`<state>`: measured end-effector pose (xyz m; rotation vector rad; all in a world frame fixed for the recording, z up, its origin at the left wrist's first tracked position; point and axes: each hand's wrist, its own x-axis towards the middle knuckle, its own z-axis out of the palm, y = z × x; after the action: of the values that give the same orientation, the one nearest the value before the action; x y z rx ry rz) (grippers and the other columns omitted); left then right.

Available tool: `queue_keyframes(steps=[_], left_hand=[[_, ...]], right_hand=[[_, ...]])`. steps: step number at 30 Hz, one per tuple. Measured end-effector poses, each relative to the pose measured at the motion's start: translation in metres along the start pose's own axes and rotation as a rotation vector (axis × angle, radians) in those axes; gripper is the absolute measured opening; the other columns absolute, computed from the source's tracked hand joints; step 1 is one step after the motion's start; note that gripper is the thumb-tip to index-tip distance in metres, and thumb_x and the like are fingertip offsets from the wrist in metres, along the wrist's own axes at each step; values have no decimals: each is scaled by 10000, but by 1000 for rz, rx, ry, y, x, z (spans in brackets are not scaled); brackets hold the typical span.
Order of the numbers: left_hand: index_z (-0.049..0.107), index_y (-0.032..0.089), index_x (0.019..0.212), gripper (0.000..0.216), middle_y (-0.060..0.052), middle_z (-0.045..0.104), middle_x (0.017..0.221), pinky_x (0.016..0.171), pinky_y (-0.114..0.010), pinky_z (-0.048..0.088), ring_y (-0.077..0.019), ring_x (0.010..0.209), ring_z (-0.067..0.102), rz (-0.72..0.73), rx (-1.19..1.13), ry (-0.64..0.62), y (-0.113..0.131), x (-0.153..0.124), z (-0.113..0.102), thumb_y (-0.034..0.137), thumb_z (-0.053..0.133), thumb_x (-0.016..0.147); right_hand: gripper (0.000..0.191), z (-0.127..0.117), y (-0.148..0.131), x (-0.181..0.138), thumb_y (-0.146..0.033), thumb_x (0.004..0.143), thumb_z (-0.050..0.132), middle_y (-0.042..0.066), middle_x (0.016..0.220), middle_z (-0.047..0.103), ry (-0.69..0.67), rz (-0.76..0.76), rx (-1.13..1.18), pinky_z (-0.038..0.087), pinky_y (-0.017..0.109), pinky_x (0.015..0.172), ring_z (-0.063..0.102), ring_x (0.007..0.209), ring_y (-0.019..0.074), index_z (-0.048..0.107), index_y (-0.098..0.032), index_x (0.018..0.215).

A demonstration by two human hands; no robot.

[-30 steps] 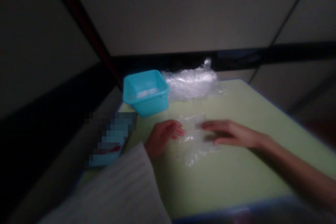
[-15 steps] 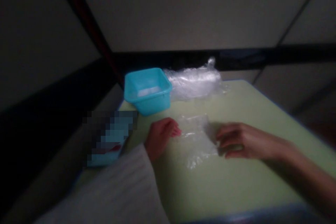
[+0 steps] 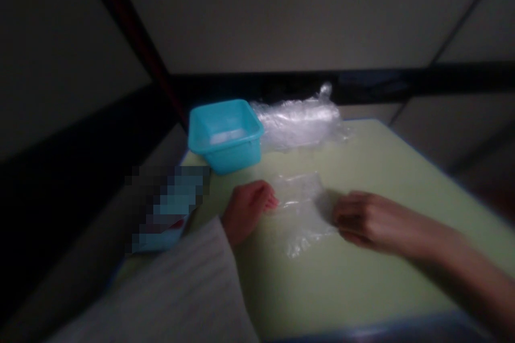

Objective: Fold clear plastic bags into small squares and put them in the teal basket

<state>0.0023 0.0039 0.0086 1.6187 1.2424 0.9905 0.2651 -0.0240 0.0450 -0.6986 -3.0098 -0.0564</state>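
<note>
The right hand (image 3: pixel 368 220) has its fingers curled in together at the near right corner of a thin, clear plastic bag or sheet (image 3: pixel 306 220); whether they pinch the film or only touch it, I cannot tell. The left hand (image 3: pixel 249 206), beyond a pale, ribbed sleeve (image 3: pixel 173 289), is loosely curled at the film's left edge, and its grip is equally unclear.

The film lies between the two hands on a pale yellow-green tabletop with a blue edge (image 3: pixel 362 278), roughly spread, with creases across its middle and a crumpled near end. I judge the work to be at an early point: the film is laid out but neither folded nor lifted, and I can make out nothing inside it. Smoothing the creases seems to be left.

Just beyond the left hand stands an upright turquoise plastic basket, roughly rectangular (image 3: pixel 233 158), with something whitish (image 3: pixel 227 135) in the bottom. Right of it, farther from both hands, lies a bunched heap of shiny clear plastic (image 3: pixel 298 123), apparently not spread out. To the left of the left hand is a flat bluish object (image 3: pixel 179 198), too blocky to identify.
</note>
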Motion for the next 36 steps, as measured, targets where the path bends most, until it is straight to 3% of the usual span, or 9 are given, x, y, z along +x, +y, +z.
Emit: queue_keyframes(steps=[5, 8, 11, 15, 18, 22, 24, 28, 36], left_hand=[[561, 158, 683, 237, -46, 682, 647, 554, -243, 521, -153, 581, 652, 10, 5, 3, -2, 0, -1, 342, 486, 810], [563, 157, 692, 230, -48, 681, 650, 567, -250, 523, -157, 590, 654, 12, 17, -1, -2, 0, -1, 333, 481, 815], [559, 158, 693, 226, -50, 678, 655, 568, -253, 522, -159, 594, 654, 14, 21, -11, -3, 0, 0, 327, 475, 818], [563, 158, 706, 222, -49, 677, 661, 563, -250, 519, -159, 599, 653, 23, 15, -10, -3, 0, 0, 329, 477, 820], [564, 159, 691, 218, -46, 677, 652, 563, -247, 518, -155, 589, 649, 17, 10, -5, -3, 0, 0, 322, 485, 813], [567, 160, 692, 222, -46, 681, 655, 563, -250, 520, -156, 586, 651, 11, 7, -12, -4, 0, 0, 325, 485, 816], [567, 161, 693, 225, -44, 682, 656, 564, -251, 522, -158, 589, 653, 12, 3, -13, -4, 0, 0, 333, 489, 815], [566, 164, 683, 221, -39, 681, 646, 564, -245, 522, -157, 591, 655, 14, -7, -4, -4, 0, 1, 334, 498, 808], [566, 161, 693, 211, -44, 682, 646, 560, -248, 521, -159, 589, 653, -1, -6, -4, -1, 0, 1, 331, 501, 799]], right_hand=[[247, -3, -1, -1, -154, 891, 445, 33, 728, 556, -6, -9, 30, 337, 329, 706, 474, 699, 161, 609, -173, 706], [215, -8, -9, 2, -320, 886, 496, 60, 839, 577, 18, -56, 158, 342, 342, 742, 487, 783, 193, 645, -168, 916], [535, -6, -21, 8, -501, 846, 516, 94, 964, 575, 36, -167, 275, 345, 350, 784, 488, 870, 221, 517, -147, 1247], [718, 9, -33, 17, -572, 827, 497, 111, 968, 569, -37, -197, 315, 336, 373, 809, 477, 876, 234, 378, -119, 1371], [651, 15, -36, 18, -614, 789, 519, 89, 944, 568, -53, -223, 485, 339, 393, 828, 480, 881, 229, 522, -173, 1268], [493, 4, -28, 13, -570, 855, 447, 51, 839, 563, -141, -442, 1004, 426, 284, 744, 519, 758, 135, 707, -160, 771], [502, -4, -22, 10, -526, 882, 436, 53, 800, 536, -49, -319, 1127, 437, 238, 652, 504, 694, 109, 710, -128, 746], [429, -8, -12, 11, -478, 868, 502, 82, 908, 510, 168, -68, 847, 395, 314, 761, 480, 857, 170, 659, -145, 1089], [643, 16, -26, 19, -549, 827, 516, 92, 987, 502, -18, -181, 342, 252, 401, 847, 405, 907, 231, 427, -184, 1349]])
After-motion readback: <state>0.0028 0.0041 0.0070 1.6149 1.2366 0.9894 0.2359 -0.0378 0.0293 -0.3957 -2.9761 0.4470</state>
